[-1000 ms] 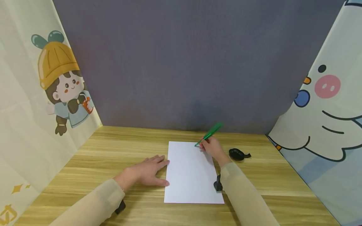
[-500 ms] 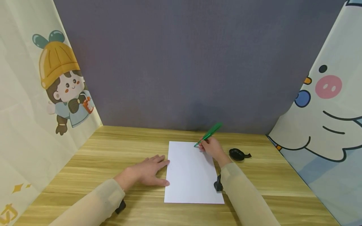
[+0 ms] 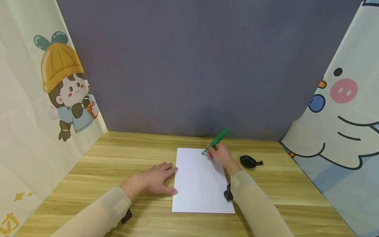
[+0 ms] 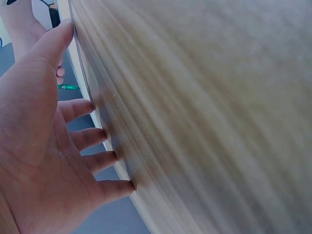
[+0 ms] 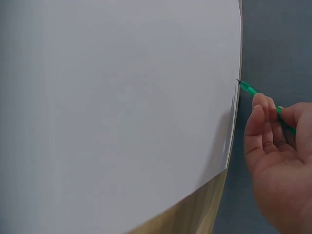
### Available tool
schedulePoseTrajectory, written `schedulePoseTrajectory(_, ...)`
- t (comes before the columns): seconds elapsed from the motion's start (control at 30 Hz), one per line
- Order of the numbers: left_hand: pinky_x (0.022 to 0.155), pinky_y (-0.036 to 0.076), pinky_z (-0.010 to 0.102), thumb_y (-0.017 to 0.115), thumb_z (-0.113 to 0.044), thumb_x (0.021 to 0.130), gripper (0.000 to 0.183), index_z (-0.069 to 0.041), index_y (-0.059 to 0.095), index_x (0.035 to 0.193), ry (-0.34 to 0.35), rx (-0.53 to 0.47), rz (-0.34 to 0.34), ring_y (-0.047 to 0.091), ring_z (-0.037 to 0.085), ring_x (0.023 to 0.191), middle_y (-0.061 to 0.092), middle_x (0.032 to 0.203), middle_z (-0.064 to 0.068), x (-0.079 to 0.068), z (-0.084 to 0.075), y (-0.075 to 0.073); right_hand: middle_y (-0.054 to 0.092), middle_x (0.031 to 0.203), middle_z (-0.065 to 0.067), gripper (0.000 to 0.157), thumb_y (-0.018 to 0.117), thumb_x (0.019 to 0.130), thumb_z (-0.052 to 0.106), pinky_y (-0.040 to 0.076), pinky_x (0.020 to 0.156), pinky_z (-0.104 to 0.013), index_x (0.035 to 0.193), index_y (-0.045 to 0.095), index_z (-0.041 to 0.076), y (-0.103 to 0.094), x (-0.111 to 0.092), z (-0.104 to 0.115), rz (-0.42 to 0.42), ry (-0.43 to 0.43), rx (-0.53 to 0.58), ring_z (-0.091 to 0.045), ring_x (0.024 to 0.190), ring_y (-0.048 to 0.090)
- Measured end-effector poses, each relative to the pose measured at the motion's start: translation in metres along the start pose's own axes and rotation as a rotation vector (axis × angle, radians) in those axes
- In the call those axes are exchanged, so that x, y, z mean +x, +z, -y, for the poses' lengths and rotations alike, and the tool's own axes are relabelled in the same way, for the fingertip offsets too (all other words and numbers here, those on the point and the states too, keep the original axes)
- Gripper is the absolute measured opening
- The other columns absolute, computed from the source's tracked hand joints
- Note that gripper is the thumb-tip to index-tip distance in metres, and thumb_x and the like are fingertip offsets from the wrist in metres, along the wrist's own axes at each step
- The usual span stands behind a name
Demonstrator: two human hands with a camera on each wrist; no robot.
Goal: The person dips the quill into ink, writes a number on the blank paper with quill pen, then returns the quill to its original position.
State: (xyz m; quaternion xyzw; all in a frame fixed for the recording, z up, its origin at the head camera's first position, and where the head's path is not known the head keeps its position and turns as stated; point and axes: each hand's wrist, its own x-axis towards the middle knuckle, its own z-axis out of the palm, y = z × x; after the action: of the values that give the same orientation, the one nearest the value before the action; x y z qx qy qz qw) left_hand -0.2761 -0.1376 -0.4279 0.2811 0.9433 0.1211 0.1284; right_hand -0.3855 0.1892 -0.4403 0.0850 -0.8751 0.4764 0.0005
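A white sheet of paper (image 3: 196,184) lies upright-oriented on the wooden table. My right hand (image 3: 220,154) pinches a green pen (image 3: 219,137) with a broad, feather-like upper end, between thumb and fingers. The pen slants up to the right, its tip at the upper part of the sheet. In the right wrist view, the dark tip of the pen (image 5: 248,88) reaches the far side of the paper (image 5: 122,97). Fingers spread, my left hand (image 3: 155,180) rests on the table, thumb and index fingertip at the sheet's left edge. The left wrist view shows its palm (image 4: 44,131).
To the right of the sheet sits a small black round object (image 3: 248,162) with a short tail. The wooden table (image 3: 142,148) ends at a dark grey panel (image 3: 189,72). Cartoon-printed cloths hang at the left (image 3: 23,98) and right (image 3: 364,49).
The right hand and the pen have shifted slightly left along the top of the sheet. My left hand stays in place.
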Motion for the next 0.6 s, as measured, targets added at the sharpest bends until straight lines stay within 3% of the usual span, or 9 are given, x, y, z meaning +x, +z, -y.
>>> schedulePoseTrajectory(0.23, 0.135, 0.025, 0.069, 0.066, -0.075, 0.097, 0.100, -0.017, 0.037, 0.173, 0.003, -0.003, 0.001, 0.023, 0.044, 0.169, 0.026, 0.182, 0.017, -0.0011, -0.0014, -0.0011, 0.077, 0.109, -0.016, 0.030, 0.052, 0.117, 0.016, 0.063, 0.080, -0.030, 0.130, 0.070, -0.003, 0.0035, 0.0020, 0.0004, 0.000, 0.010, 0.015, -0.020, 0.092, 0.075)
schedulePoseTrajectory(0.6, 0.135, 0.025, 0.068, 0.066, -0.074, 0.098, 0.099, -0.017, 0.037, 0.173, -0.006, -0.001, 0.006, 0.023, 0.043, 0.169, 0.026, 0.182, 0.016, -0.0012, -0.0020, -0.0009, 0.078, 0.107, -0.016, 0.033, 0.052, 0.116, 0.015, 0.065, 0.080, -0.033, 0.136, 0.068, -0.006, 0.0073, 0.0008, 0.0048, 0.026, -0.017, -0.025, -0.018, 0.089, 0.075)
